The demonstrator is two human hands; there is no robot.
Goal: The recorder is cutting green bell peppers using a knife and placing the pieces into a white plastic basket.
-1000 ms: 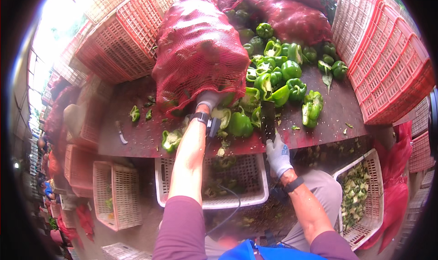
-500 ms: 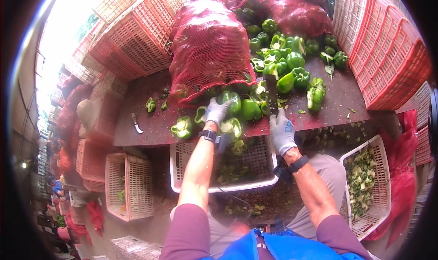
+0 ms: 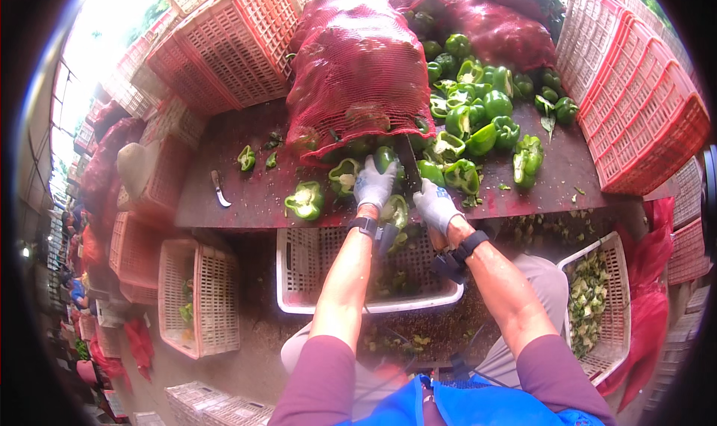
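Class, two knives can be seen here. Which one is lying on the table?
The small curved knife lies on the left part of the table; the long knife is gripped in the right hand.

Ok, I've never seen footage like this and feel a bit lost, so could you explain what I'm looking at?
There's no machine here: these are a person's own gloved hands. The view comes from a wide fisheye camera worn on the head, looking down, so straight edges look bent. The left hand holds a green pepper; the right hand grips a dark-bladed knife. On the dark table lie cut peppers, whole peppers, a small curved knife and a red mesh sack. A white crate sits lower down, near the table's edge.
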